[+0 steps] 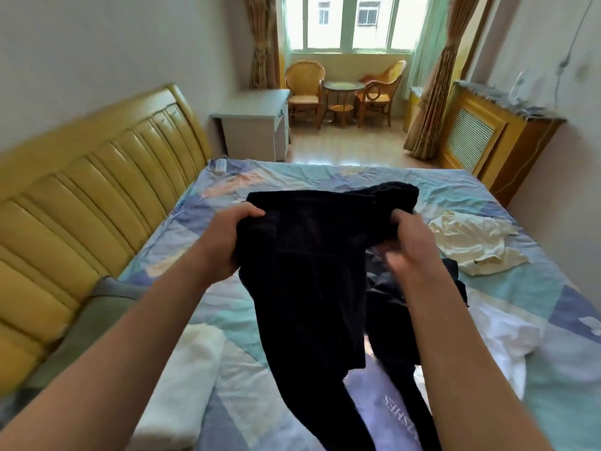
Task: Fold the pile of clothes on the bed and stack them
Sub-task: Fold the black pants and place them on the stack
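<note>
- my left hand (224, 242) has its fingers curled over the top edge of a dark garment (305, 288), gripping it on the left side.
- my right hand (408, 242) is blurred; its fingers look curled into the same garment at the top right corner, so it grips it too.
- the dark garment is held up above the bed (520, 288), between the two hands, its lower part hanging down toward me in two long strips; could be trousers, can't tell for sure.
- a second dark piece (455, 281) lies crumpled on the bed just behind the right hand, partly hidden by it.
- cream garment (471, 242) lies rumpled on the bed to the right, apart from the dark one.
- white cloth (507, 336) bunched on the bed near my right forearm.
- pale folded towel-like item (185, 375) on the bed under my left forearm.
- bed has a patchwork sheet in blue, teal and lilac; yellow padded headboard (81, 203) on the left.
- far end: grey table (253, 122), two wicker chairs (304, 89) by the window.
</note>
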